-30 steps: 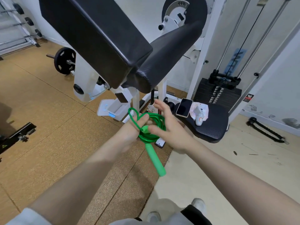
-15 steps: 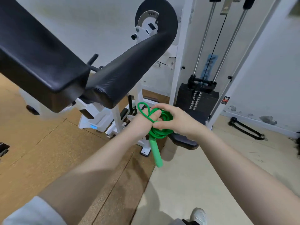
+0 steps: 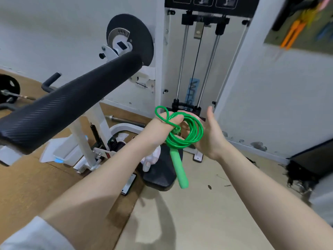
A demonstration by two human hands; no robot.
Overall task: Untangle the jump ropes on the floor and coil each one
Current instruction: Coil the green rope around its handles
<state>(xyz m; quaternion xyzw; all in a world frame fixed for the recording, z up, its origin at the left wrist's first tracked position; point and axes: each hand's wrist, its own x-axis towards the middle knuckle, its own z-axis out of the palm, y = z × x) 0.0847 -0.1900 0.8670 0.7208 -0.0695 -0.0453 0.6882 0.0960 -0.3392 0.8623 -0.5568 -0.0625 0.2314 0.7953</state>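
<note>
The weight machine [image 3: 201, 56] with its white frame and guide rods stands against the wall and serves as the fixed mark here; its long black padded roller [image 3: 72, 105] reaches out to the left of it, and the floor [image 3: 207, 213] runs pale in front of it and brown cork to its left; in front of the machine's weight stack, held up in the air and well above the floor, is the green jump rope [image 3: 187, 132], already gathered into several round loops, so I judge this one untangled and its coiling nearly done; the left hand [image 3: 162, 129] grips the bundle, thumb curled over the strands where they cross, with one small loop standing up above the knuckles; the right hand [image 3: 209, 134] is spread, fingers straight and palm turned toward the coil, just beside the loops on the side nearer the machine's right upright, and whether it touches them I cannot tell; one green handle [image 3: 179, 168] hangs straight down below the coil, toward the black seat pad at the machine's foot; the second handle seems tucked in at the crossing, though it is too hidden to be sure; what seems left for this rope is securing the loose end; no other rope on the floor shows in this view, so how many remain I cannot judge; orange and other coloured ropes [image 3: 295, 33] hang blurred on a board high to the right of the machine
</note>
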